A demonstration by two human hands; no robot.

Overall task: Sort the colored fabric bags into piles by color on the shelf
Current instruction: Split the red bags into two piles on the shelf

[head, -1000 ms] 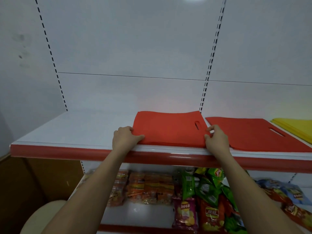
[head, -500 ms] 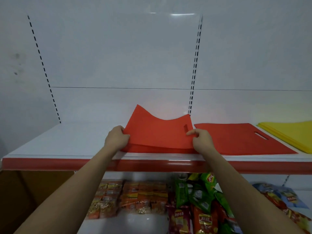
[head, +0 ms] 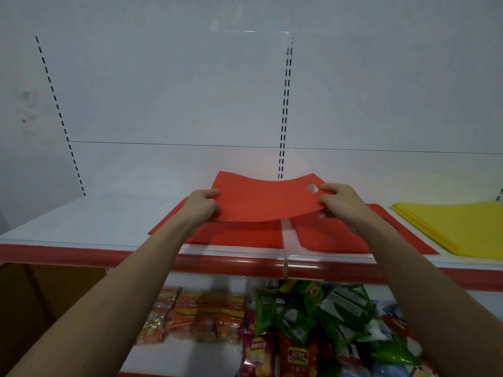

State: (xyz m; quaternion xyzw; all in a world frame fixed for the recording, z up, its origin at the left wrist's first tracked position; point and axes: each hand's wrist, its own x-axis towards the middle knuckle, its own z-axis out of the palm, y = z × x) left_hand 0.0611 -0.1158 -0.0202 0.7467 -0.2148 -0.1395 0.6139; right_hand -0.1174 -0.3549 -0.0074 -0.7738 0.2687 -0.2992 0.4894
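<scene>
Lifted clear of the stack since half a second ago, the top red fabric bag (head: 268,198) now sags between both hands in the middle of the frame, where before its near edge was only peeled up. At centre left, the left hand (head: 202,206) pinches the bag's left edge, thumb on top and fingers curled beneath. Below the raised bag, the left red pile (head: 236,235) lies flat on the white shelf (head: 81,221), and a clear divider strip (head: 285,235) runs between it and the right red pile (head: 332,238) just beside it. At centre right, the right hand (head: 341,201) grips the bag's right edge next to its handle cut-out (head: 312,188), fingers curled round the fabric. At the far right edge lies the yellow pile (head: 462,227), apart from the red ones. Along the bottom of the frame, snack packets (head: 285,322) crowd the lower shelf.
</scene>
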